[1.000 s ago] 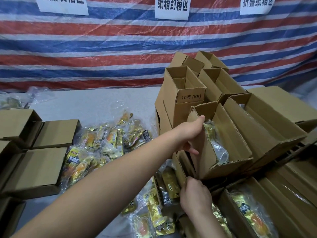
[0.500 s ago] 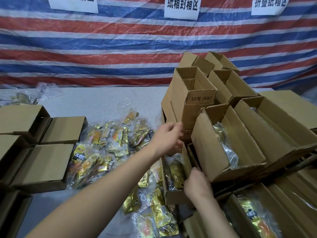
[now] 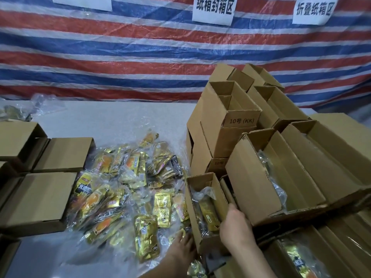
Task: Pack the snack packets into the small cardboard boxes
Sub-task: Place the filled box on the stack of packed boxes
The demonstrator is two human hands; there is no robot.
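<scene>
1. Step in hand: I judge I am filling one small box [image 3: 202,209], which stands open at the near edge of the tabletop [image 3: 112,121], just right of the packet pile [image 3: 128,189].
2. Box content: the box already holds at least one gold packet [image 3: 208,213] in clear wrap. How full it is, I cannot tell.
3. Right hand [image 3: 236,227]: it rests on the box's right wall, thumb over the rim. The other fingers are hidden behind the wall, so I cannot tell whether the grip is closed on the wall.
4. Left hand [image 3: 180,251]: it lies low beside the box's near left corner, fingers straight and relaxed, gripping nothing.
5. Next move, as I judge it: the left hand takes a packet from the pile and drops it through the open top while the right steadies the box.
6. Edges: the box's raised flaps narrow the opening, so a packet should enter lengthwise. The stacked boxes [image 3: 230,125] lean just behind and right, and a filled box [image 3: 267,177] overhangs the right hand; a wide swing could topple them.
7. Open room: bare tabletop lies beyond the pile. Flat boxes [image 3: 40,197] bound the left side.
</scene>
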